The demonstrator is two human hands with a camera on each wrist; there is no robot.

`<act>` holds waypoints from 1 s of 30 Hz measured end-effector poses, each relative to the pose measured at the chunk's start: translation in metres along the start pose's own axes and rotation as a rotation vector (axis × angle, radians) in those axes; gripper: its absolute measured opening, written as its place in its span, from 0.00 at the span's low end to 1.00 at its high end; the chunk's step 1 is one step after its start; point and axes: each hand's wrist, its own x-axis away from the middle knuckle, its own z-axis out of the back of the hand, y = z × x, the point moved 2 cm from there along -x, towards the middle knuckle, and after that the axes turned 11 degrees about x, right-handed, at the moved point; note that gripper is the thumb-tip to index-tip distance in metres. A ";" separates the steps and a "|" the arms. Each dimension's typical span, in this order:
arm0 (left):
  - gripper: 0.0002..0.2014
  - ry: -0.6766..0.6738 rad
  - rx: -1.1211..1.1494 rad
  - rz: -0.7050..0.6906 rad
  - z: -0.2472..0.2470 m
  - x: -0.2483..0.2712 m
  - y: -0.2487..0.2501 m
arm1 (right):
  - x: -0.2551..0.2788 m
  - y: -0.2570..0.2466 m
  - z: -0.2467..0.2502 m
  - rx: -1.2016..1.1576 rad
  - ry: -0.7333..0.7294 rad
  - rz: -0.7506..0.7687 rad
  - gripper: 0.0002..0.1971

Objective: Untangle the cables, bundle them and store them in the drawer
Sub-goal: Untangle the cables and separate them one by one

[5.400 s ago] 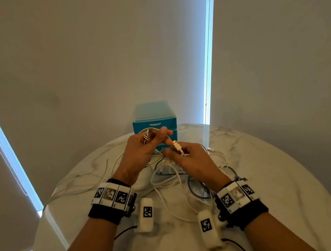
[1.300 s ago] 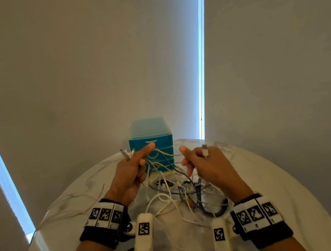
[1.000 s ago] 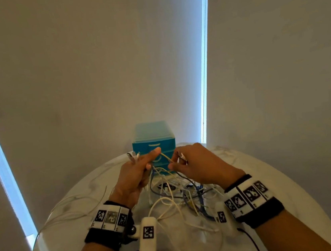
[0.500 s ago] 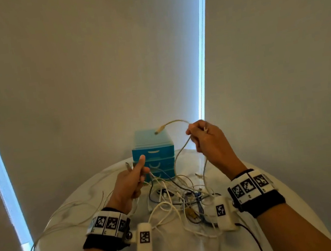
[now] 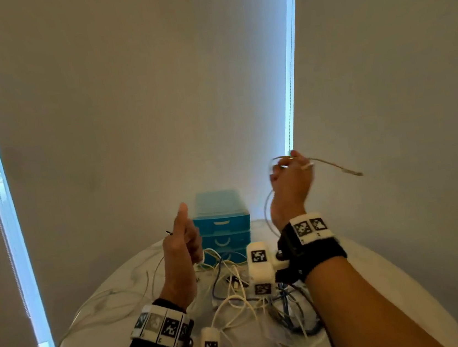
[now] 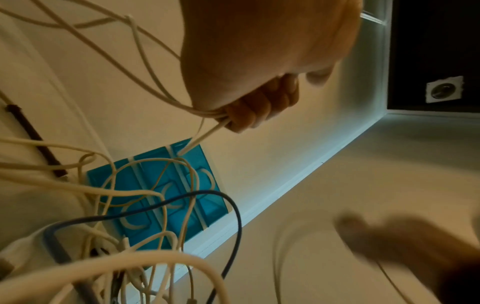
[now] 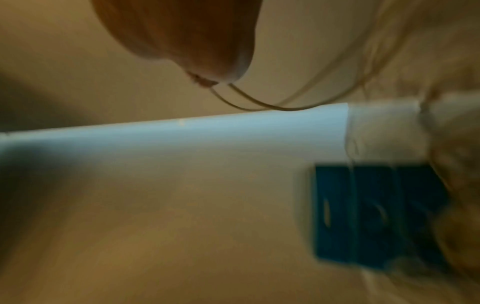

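Note:
A tangle of white, beige and dark blue cables (image 5: 255, 300) lies on the round marble table (image 5: 396, 297). My left hand (image 5: 185, 236) is raised over it, fingers curled round a bunch of white cables (image 6: 207, 112), thumb up. My right hand (image 5: 291, 177) is lifted high at the right and pinches a thin beige cable (image 5: 333, 166) whose plug end sticks out to the right; the rest loops down to the pile (image 7: 272, 106). A small blue drawer unit (image 5: 221, 226) stands at the table's far edge with its drawers closed (image 6: 161, 195).
Thin pale cables (image 5: 108, 300) trail across the table's left side. Grey blinds hang close behind the table, with bright window gaps at the left and at centre right (image 5: 289, 65). A wall socket (image 6: 262, 89) shows in the left wrist view.
My right hand has swung up and to the right, drawing the beige cable out of the pile; its plug now points right. The left hand has risen a little, still holding its cables.

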 end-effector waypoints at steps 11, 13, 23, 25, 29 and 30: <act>0.29 0.100 -0.146 -0.326 0.001 0.001 0.024 | 0.040 -0.017 -0.026 0.612 -0.316 0.144 0.38; 0.27 0.076 -0.191 -0.278 -0.001 0.000 0.019 | 0.034 -0.027 -0.008 0.592 -0.251 0.158 0.42; 0.26 -0.090 -0.332 0.097 -0.007 -0.003 -0.004 | 0.037 0.036 0.051 0.693 -0.369 0.108 0.28; 0.23 -0.145 -0.407 0.131 -0.011 -0.002 -0.009 | 0.045 0.046 0.053 0.656 -0.436 0.099 0.22; 0.25 -0.179 -0.292 0.141 -0.010 -0.001 -0.014 | 0.059 0.051 0.048 0.673 -0.448 0.148 0.29; 0.26 -0.175 -0.217 0.146 -0.009 -0.002 -0.014 | 0.062 0.051 0.047 0.687 -0.438 0.149 0.31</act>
